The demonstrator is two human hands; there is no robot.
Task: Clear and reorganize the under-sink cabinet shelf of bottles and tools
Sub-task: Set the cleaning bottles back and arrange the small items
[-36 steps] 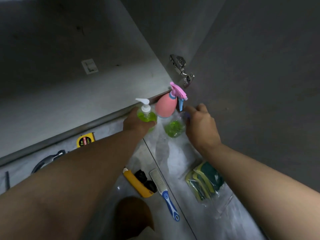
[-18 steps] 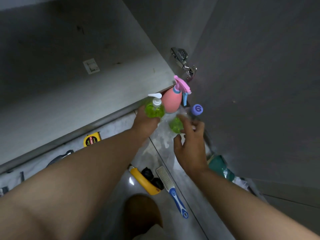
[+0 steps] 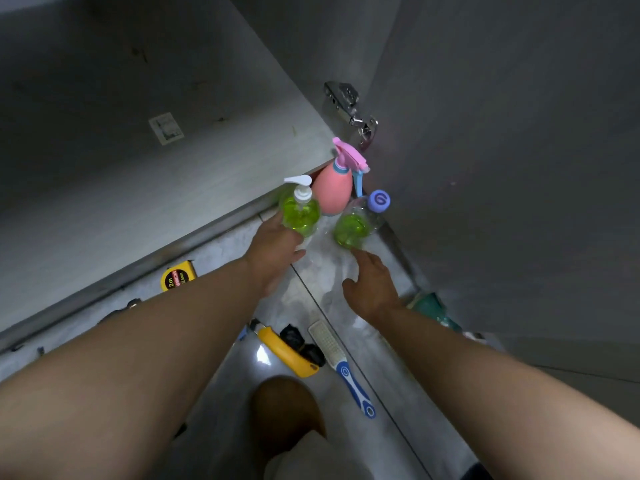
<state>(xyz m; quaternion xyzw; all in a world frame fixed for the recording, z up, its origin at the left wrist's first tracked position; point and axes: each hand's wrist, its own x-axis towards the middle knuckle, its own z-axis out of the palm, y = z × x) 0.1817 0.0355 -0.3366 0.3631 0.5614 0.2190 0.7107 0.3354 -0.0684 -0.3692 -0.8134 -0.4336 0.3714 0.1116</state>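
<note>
My left hand grips a green soap bottle with a white pump, upright on the floor by the cabinet edge. Behind it stands a pink spray bottle with a pink and blue trigger. A clear bottle with green liquid and a purple cap stands to the right. My right hand hovers just below that bottle, fingers spread, holding nothing. The empty grey cabinet shelf fills the upper left.
On the floor lie a yellow tape measure, a yellow utility knife, black clips, a blue-handled brush and a pack of green sponges. The open cabinet door with its hinge stands at right. My knee is below.
My right hand let go of the purple-capped bottle and drew back toward me, opening. The left hand stayed on the green soap bottle. The view shifted slightly.
</note>
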